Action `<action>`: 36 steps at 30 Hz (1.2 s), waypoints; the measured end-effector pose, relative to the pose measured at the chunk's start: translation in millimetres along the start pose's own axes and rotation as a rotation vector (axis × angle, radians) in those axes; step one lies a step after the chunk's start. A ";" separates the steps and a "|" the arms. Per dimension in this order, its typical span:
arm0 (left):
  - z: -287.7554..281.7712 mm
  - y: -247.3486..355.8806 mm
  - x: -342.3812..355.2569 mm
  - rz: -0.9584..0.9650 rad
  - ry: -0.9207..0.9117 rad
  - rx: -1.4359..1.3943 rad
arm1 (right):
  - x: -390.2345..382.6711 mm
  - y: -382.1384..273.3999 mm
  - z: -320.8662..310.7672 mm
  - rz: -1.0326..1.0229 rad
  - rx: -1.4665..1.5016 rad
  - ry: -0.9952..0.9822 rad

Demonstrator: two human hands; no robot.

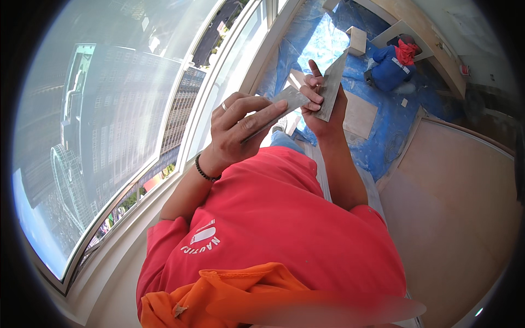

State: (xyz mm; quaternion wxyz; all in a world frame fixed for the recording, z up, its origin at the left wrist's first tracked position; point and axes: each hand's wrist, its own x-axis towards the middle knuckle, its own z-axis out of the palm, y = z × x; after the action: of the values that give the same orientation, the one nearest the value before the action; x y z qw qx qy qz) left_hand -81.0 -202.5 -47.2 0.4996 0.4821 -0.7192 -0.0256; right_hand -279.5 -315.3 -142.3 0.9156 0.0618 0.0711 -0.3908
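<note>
My left hand [238,123], with a ring and a dark beaded bracelet, is closed round a flat grey scraper blade [294,99]. Its thumb presses along the blade's face. To the right, my right hand [317,98] grips a second, wider grey scraper blade [333,82], tilted upright with its pointed corner at the top. Some of that hand's fingers wrap the near side, and one finger sticks up. Both blades are raised in front of my red shirt [284,213], close to each other; whether they touch I cannot tell.
At left, a large window [120,98] looks down on tall buildings. Blue plastic sheeting [377,142] covers the floor below, with a flat board [359,115] on it. A person in blue [389,71] crouches at a wooden frame. A big panel [454,202] is at right.
</note>
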 end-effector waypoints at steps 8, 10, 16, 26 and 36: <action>62.9 23.3 24.2 0.348 -0.239 0.118 | -3.7 -2.5 9.3 0.296 -0.030 -0.128; 63.0 15.5 34.0 0.265 -0.262 0.161 | -28.2 20.4 12.6 -0.059 -0.407 0.386; 58.6 -24.7 54.3 0.136 -0.123 0.313 | -45.5 17.5 4.9 0.153 -0.192 -0.119; 47.3 -22.5 5.5 0.274 -0.301 0.399 | -72.2 25.9 42.3 -0.237 -1.160 0.265; 14.0 -22.6 4.3 0.070 -0.454 -0.120 | -109.5 48.8 32.2 -0.482 -1.852 0.728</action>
State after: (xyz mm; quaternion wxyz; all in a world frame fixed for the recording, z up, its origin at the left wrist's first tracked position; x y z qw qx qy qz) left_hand -76.5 -224.0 -63.0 0.3533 0.4083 -0.8266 -0.1586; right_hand -316.4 -209.8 -88.3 0.4239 -0.5707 0.6295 -0.3136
